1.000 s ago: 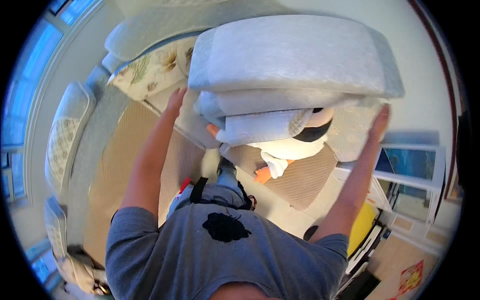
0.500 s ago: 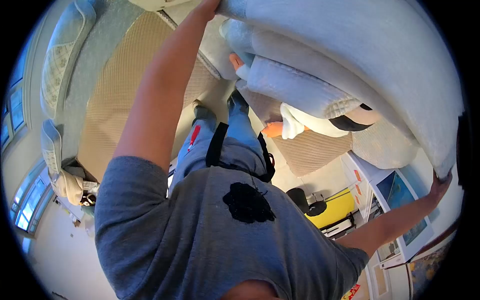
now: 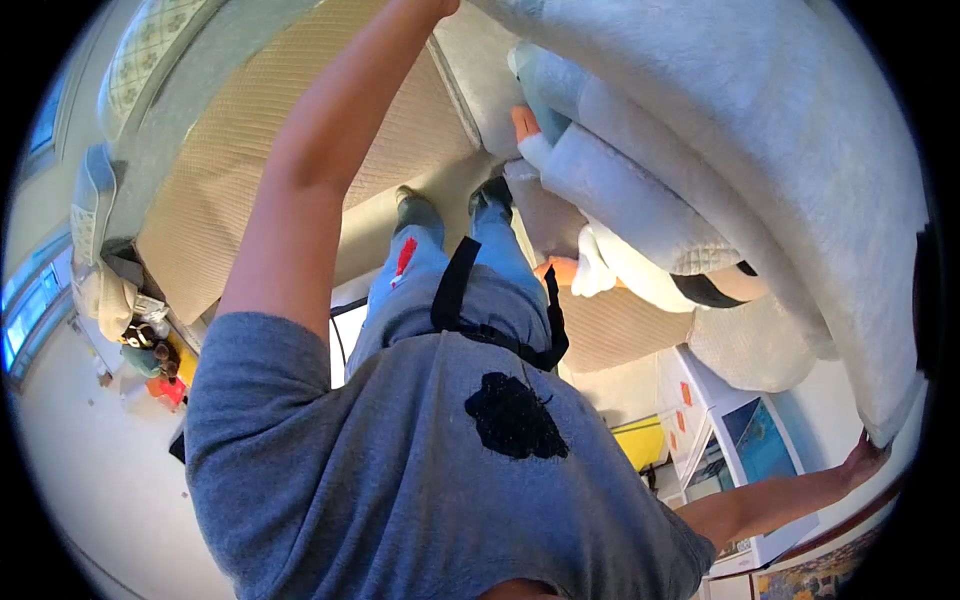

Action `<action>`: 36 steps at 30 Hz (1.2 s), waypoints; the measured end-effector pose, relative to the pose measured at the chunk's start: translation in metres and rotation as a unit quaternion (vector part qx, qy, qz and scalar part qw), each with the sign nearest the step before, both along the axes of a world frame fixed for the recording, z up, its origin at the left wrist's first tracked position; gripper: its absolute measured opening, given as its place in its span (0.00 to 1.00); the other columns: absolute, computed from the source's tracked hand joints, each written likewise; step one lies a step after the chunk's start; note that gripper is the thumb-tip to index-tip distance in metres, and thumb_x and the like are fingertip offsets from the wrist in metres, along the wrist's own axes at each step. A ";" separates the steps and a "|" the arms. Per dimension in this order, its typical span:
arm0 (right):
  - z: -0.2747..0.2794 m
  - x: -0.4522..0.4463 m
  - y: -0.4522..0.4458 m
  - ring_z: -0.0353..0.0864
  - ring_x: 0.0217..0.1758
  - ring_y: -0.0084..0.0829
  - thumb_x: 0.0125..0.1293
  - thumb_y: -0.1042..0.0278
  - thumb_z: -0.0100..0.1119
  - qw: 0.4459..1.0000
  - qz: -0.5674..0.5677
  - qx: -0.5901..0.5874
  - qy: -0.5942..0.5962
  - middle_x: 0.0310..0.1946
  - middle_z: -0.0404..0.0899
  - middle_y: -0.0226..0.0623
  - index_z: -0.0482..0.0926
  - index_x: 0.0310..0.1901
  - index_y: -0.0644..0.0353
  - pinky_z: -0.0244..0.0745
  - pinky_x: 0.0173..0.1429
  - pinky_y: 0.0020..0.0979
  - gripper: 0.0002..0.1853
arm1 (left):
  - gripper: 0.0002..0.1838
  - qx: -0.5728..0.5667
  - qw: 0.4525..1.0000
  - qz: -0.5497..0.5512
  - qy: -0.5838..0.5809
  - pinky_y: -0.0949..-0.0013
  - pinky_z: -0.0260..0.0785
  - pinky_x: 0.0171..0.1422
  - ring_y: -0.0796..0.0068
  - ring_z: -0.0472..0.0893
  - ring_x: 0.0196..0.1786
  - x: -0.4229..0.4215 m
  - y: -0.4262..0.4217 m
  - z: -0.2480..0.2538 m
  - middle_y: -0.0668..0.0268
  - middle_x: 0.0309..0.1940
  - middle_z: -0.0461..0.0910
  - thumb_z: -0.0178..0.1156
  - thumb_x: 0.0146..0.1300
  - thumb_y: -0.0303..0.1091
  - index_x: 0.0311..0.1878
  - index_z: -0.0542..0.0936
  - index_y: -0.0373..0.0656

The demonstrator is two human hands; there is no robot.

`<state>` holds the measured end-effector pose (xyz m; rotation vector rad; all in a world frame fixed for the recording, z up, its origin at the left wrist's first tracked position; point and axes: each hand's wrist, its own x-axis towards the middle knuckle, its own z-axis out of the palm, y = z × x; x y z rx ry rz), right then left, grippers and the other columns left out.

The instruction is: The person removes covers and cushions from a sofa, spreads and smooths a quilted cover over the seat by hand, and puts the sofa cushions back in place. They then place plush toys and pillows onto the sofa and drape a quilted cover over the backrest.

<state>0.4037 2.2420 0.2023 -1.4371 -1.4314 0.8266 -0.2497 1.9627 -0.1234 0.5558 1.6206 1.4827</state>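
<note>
A large pale blue-white padded cover [image 3: 740, 130] spans the upper right, stretched between my hands. My left hand [image 3: 440, 8] is at the top edge by the cover's left end, mostly cut off by the frame. At the far right, my right hand [image 3: 866, 457] is closed round the cover's lower corner. Under the cover lie folded pale layers [image 3: 630, 190] and a white plush toy [image 3: 640, 265] with orange feet and a black patch.
A beige quilted sofa seat [image 3: 270, 140] curves along the left. White cabinet [image 3: 715, 410] with glass panels stands at the lower right, near a yellow object [image 3: 640, 440]. Toys [image 3: 150, 350] lie at the far left. My legs [image 3: 455, 240] stand on the floor.
My arms have spread wider, and the cover has come nearer and swung to the right. My right hand has moved outward and down. The view has turned and shows more floor at the left.
</note>
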 end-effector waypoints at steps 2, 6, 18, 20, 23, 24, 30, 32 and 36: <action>0.003 -0.056 -0.036 0.50 0.64 0.42 0.59 0.60 0.45 0.999 0.011 0.049 0.006 0.61 0.51 0.48 0.56 0.59 0.68 0.47 0.67 0.43 0.29 | 0.32 -0.018 0.998 0.051 0.033 0.70 0.56 0.57 0.71 0.67 0.54 -0.020 -0.032 0.012 0.62 0.51 0.69 0.50 0.55 0.55 0.54 0.68 0.37; 0.006 -0.077 -0.056 0.53 0.63 0.44 0.59 0.58 0.45 0.992 0.088 -0.004 0.092 0.60 0.53 0.49 0.54 0.59 0.71 0.48 0.67 0.43 0.31 | 0.27 0.105 0.977 0.150 0.105 0.68 0.52 0.62 0.71 0.64 0.56 -0.084 -0.140 -0.009 0.62 0.54 0.67 0.47 0.59 0.50 0.56 0.67 0.40; -0.144 -0.360 -0.143 0.62 0.57 0.41 0.55 0.60 0.50 0.932 0.310 -0.133 0.133 0.54 0.62 0.46 0.59 0.55 0.66 0.59 0.59 0.43 0.27 | 0.31 -0.053 0.906 0.420 -0.005 0.69 0.56 0.57 0.71 0.69 0.53 -0.097 -0.571 0.002 0.61 0.50 0.71 0.50 0.55 0.56 0.53 0.69 0.38; -0.182 -0.408 -0.162 0.65 0.54 0.41 0.56 0.62 0.51 0.919 0.340 -0.159 0.120 0.52 0.64 0.45 0.60 0.54 0.66 0.63 0.56 0.43 0.26 | 0.31 -0.095 0.886 0.454 -0.026 0.71 0.57 0.57 0.72 0.70 0.52 -0.079 -0.629 -0.010 0.61 0.49 0.71 0.50 0.56 0.55 0.53 0.69 0.38; -0.243 -0.469 -0.191 0.68 0.52 0.36 0.56 0.62 0.51 0.884 0.404 -0.219 0.082 0.50 0.67 0.40 0.65 0.51 0.61 0.68 0.51 0.39 0.22 | 0.31 -0.115 0.856 0.503 -0.034 0.72 0.56 0.57 0.72 0.69 0.53 -0.070 -0.708 -0.025 0.61 0.49 0.72 0.49 0.56 0.55 0.53 0.69 0.37; -0.263 -0.489 -0.207 0.69 0.51 0.35 0.55 0.60 0.51 0.882 0.406 -0.230 0.065 0.51 0.67 0.40 0.66 0.51 0.60 0.69 0.50 0.36 0.22 | 0.31 -0.117 0.853 0.508 -0.036 0.72 0.56 0.57 0.72 0.69 0.53 -0.068 -0.732 -0.030 0.61 0.49 0.72 0.49 0.56 0.55 0.53 0.69 0.37; -0.379 -0.553 -0.307 0.69 0.39 0.25 0.51 0.61 0.50 0.846 0.427 -0.318 0.034 0.36 0.70 0.28 0.68 0.43 0.50 0.64 0.42 0.27 0.16 | 0.31 -0.245 0.793 0.556 0.035 0.66 0.54 0.60 0.71 0.65 0.58 -0.043 -0.815 -0.066 0.62 0.52 0.70 0.48 0.57 0.54 0.55 0.66 0.39; -0.411 -0.558 -0.340 0.65 0.42 0.24 0.49 0.65 0.49 0.818 0.472 -0.325 -0.051 0.40 0.67 0.30 0.67 0.45 0.51 0.60 0.44 0.30 0.18 | 0.34 -0.267 0.796 0.544 0.005 0.64 0.55 0.60 0.67 0.64 0.58 -0.030 -0.821 -0.107 0.60 0.54 0.66 0.49 0.56 0.56 0.58 0.62 0.40; -0.513 -0.559 -0.355 0.67 0.45 0.29 0.53 0.63 0.50 0.715 0.482 -0.485 -0.144 0.44 0.68 0.34 0.62 0.53 0.56 0.63 0.47 0.33 0.24 | 0.43 -0.237 0.795 0.534 -0.165 0.55 0.61 0.54 0.59 0.62 0.58 0.012 -0.778 -0.173 0.59 0.60 0.57 0.52 0.52 0.59 0.65 0.49 0.49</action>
